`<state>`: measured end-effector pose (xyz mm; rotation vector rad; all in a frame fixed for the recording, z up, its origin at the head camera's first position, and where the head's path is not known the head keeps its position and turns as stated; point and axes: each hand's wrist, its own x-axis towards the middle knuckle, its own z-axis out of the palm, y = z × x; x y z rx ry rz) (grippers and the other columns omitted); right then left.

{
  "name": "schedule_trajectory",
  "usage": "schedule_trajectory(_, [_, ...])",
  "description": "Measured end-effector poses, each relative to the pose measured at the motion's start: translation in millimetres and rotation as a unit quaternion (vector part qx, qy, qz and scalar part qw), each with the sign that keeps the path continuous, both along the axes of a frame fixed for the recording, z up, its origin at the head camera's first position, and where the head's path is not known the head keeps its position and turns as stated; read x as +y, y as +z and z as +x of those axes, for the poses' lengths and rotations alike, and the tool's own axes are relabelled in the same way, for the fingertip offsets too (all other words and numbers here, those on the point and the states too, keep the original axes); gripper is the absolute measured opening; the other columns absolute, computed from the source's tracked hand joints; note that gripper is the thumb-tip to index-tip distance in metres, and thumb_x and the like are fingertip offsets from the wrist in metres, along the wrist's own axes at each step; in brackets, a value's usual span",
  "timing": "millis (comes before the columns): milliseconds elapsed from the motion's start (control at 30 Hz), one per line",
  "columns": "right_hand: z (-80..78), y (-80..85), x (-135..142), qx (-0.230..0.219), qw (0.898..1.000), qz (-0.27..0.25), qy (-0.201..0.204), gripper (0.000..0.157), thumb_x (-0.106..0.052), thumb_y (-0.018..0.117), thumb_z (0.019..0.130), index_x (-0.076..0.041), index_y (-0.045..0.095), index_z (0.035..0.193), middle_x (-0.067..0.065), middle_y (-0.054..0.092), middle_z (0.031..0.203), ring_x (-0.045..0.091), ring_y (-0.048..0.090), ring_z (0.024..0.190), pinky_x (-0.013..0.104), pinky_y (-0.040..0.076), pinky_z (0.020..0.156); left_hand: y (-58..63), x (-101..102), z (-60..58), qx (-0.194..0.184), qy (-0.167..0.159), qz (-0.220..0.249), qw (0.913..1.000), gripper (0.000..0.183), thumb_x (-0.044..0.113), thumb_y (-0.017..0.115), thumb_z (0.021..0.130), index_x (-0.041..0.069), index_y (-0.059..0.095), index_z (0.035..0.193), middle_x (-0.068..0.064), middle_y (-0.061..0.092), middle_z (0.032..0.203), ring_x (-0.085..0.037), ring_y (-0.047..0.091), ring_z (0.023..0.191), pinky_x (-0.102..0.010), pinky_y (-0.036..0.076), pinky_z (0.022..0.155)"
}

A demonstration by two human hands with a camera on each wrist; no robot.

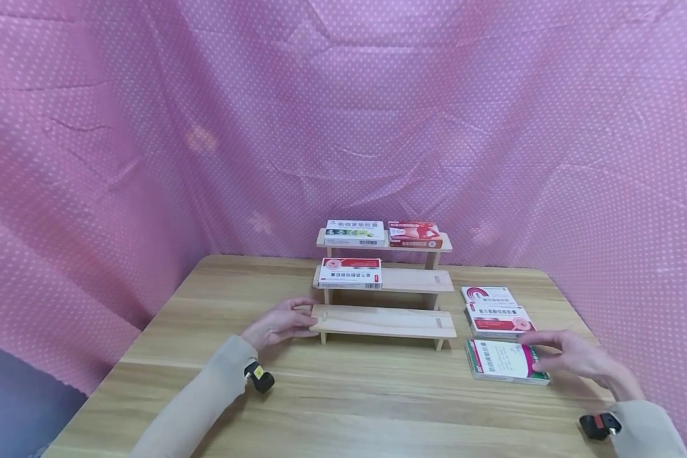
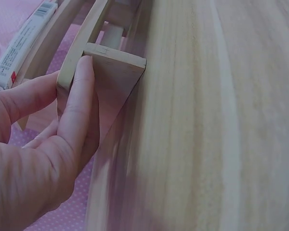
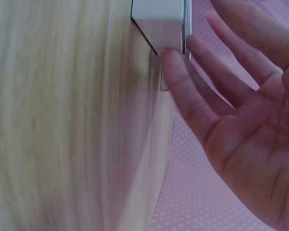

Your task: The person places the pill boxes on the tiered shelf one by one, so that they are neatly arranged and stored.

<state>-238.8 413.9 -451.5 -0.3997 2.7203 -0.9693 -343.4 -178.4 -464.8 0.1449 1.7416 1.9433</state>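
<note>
A three-step wooden display stand (image 1: 386, 321) stands on the table. My left hand (image 1: 280, 323) holds the left end of its lowest step; in the left wrist view the thumb and fingers (image 2: 74, 101) pinch the board beside its leg. At the right, my right hand (image 1: 584, 359) reaches to the right end of a white and green medicine box (image 1: 500, 359), with fairly straight fingers. In the right wrist view, its fingertips (image 3: 172, 60) are right at the end of a pale box (image 3: 159, 31).
On the top step sit a white-green box (image 1: 355, 233) and a red box (image 1: 415, 234). A red-and-white box (image 1: 350, 273) lies on the middle step's left. Behind the right hand's box lie more red-and-white boxes (image 1: 498, 318). A pink dotted curtain (image 1: 343, 127) hangs behind the table (image 1: 332, 407).
</note>
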Motion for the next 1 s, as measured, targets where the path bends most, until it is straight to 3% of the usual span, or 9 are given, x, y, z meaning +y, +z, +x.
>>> schedule_trajectory(267, [1.1, -3.6, -13, -0.018, 0.998, -0.009, 0.055, 0.068, -0.024, 0.082, 0.072, -0.018, 0.057, 0.135, 0.029, 0.04, 0.147, 0.058, 0.032, 0.132, 0.073, 0.035, 0.098, 2.2, 3, 0.5, 0.01, -0.003, -0.026, 0.9996, 0.068, -0.009, 0.058, 0.089, -0.005, 0.024, 0.149, -0.027, 0.053, 0.122, -0.027, 0.065, 0.096, -0.042, 0.056, 0.095])
schedule_trajectory(400, [1.0, -5.4, -16, -0.037, 0.996, -0.031, 0.071, 0.073, -0.02, 0.082, 0.071, -0.014, 0.053, 0.138, 0.03, 0.039, 0.145, 0.049, 0.042, 0.127, 0.047, 0.047, 0.099, 4.2, 3, 2.0, 0.014, -0.004, -0.035, 0.9993, 0.068, -0.009, 0.058, 0.089, -0.006, 0.024, 0.149, -0.026, 0.054, 0.121, -0.026, 0.066, 0.095, -0.042, 0.056, 0.094])
schedule_trajectory(467, [1.2, -6.1, -18, -0.044, 0.995, -0.043, 0.082, 0.077, -0.017, 0.082, 0.07, -0.01, 0.05, 0.14, 0.032, 0.039, 0.143, 0.044, 0.048, 0.122, 0.028, 0.048, 0.093, 4.7, 3, 2.8, 0.017, -0.005, -0.037, 0.9992, 0.068, -0.009, 0.058, 0.09, -0.006, 0.024, 0.149, -0.026, 0.055, 0.121, -0.026, 0.066, 0.095, -0.041, 0.056, 0.094])
schedule_trajectory(533, [1.0, -6.9, -20, -0.038, 0.994, -0.044, 0.09, 0.078, -0.015, 0.082, 0.069, -0.008, 0.049, 0.14, 0.034, 0.039, 0.14, 0.041, 0.051, 0.119, 0.02, 0.048, 0.089, 4.7, 3, 3.3, 0.019, -0.004, -0.038, 0.9991, 0.068, -0.009, 0.057, 0.09, -0.006, 0.024, 0.149, -0.026, 0.055, 0.12, -0.026, 0.066, 0.094, -0.042, 0.056, 0.094])
schedule_trajectory(633, [0.7, -6.6, -23, -0.009, 0.997, -0.015, 0.081, 0.077, -0.016, 0.083, 0.066, -0.013, 0.053, 0.137, 0.029, 0.043, 0.141, 0.041, 0.048, 0.121, 0.028, 0.046, 0.092, 4.5, 3, 4.3, 0.019, 0.0, -0.038, 0.9991, 0.068, -0.01, 0.057, 0.089, -0.006, 0.024, 0.149, -0.025, 0.055, 0.119, -0.025, 0.065, 0.095, -0.042, 0.056, 0.095])
schedule_trajectory(767, [0.8, -4.1, -20, 0.013, 0.997, 0.01, 0.07, 0.073, -0.017, 0.084, 0.066, -0.018, 0.057, 0.134, 0.026, 0.046, 0.143, 0.049, 0.041, 0.128, 0.053, 0.045, 0.098, 3.8, 4, 4.8, 0.02, 0.001, -0.041, 0.999, 0.069, -0.01, 0.058, 0.089, -0.007, 0.025, 0.148, -0.025, 0.056, 0.119, -0.025, 0.066, 0.094, -0.041, 0.056, 0.095])
schedule_trajectory(867, [2.1, -0.5, -13, -0.003, 0.997, -0.017, 0.075, 0.068, -0.016, 0.082, 0.071, -0.016, 0.058, 0.134, 0.026, 0.045, 0.145, 0.025, 0.044, 0.134, 0.042, 0.047, 0.101, 3.2, 4, 4.4, 0.018, 0.001, -0.044, 0.9989, 0.069, -0.01, 0.059, 0.088, -0.007, 0.025, 0.148, -0.025, 0.056, 0.119, -0.025, 0.066, 0.093, -0.041, 0.057, 0.094])
schedule_trajectory(1000, [2.8, 4.8, -4, -0.01, 0.994, -0.073, 0.078, 0.061, -0.014, 0.079, 0.078, -0.01, 0.058, 0.135, 0.017, 0.049, 0.145, -0.017, 0.039, 0.12, 0.011, 0.04, 0.093, 3.0, 4, 3.4, 0.014, 0.005, -0.046, 0.9988, 0.069, -0.01, 0.059, 0.088, -0.006, 0.025, 0.148, -0.027, 0.055, 0.121, -0.026, 0.066, 0.094, -0.04, 0.057, 0.093])
